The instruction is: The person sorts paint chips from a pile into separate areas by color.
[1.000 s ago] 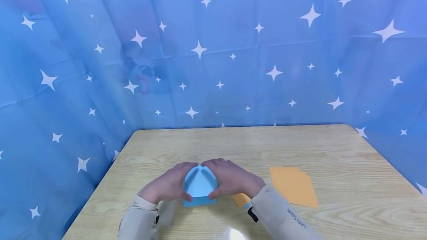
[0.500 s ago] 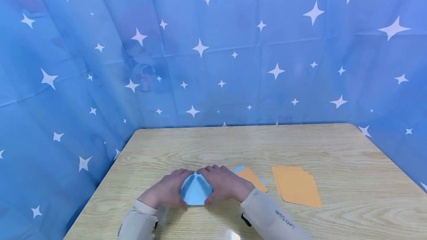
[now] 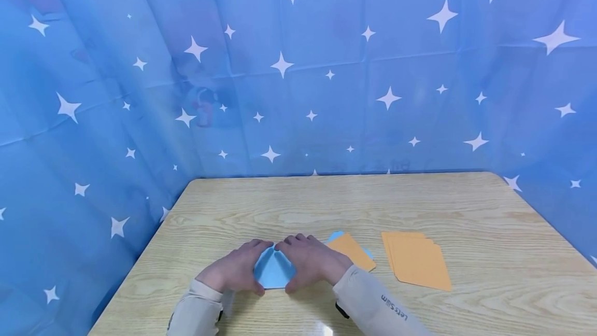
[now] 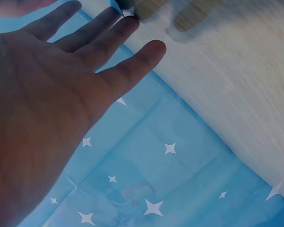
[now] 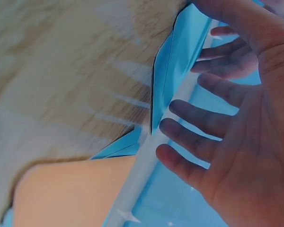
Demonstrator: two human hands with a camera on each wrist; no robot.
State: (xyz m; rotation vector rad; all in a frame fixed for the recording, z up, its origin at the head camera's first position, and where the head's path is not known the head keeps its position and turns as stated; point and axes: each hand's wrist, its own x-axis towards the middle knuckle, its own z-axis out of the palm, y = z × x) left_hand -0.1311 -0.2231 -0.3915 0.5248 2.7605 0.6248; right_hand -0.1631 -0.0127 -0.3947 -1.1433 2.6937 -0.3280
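Observation:
A small set of blue cards (image 3: 274, 276) lies between my two hands, low in the middle of the head view. My left hand (image 3: 237, 267) holds its left side, thumb at the near edge and fingers at the far edge. The right side is held the same way by my right hand (image 3: 310, 262), the fingertips of both hands almost meeting at the back. In the right wrist view the blue cards (image 5: 182, 49) show as thin layers beside the thumb. Only a small blue corner (image 4: 115, 5) shows past the fingers in the left wrist view.
Just right of my right hand, an orange card (image 3: 352, 251) lies slantwise over a blue card (image 3: 336, 235). Farther right is a loose pile of orange cards (image 3: 422, 264). The wooden table (image 3: 289, 204) ends at a blue starry curtain (image 3: 298, 92) at the back and sides.
Both hands have come slightly nearer me and lower with the blue cards, whose darker front face no longer shows. More of the slanted orange card is uncovered by the right hand.

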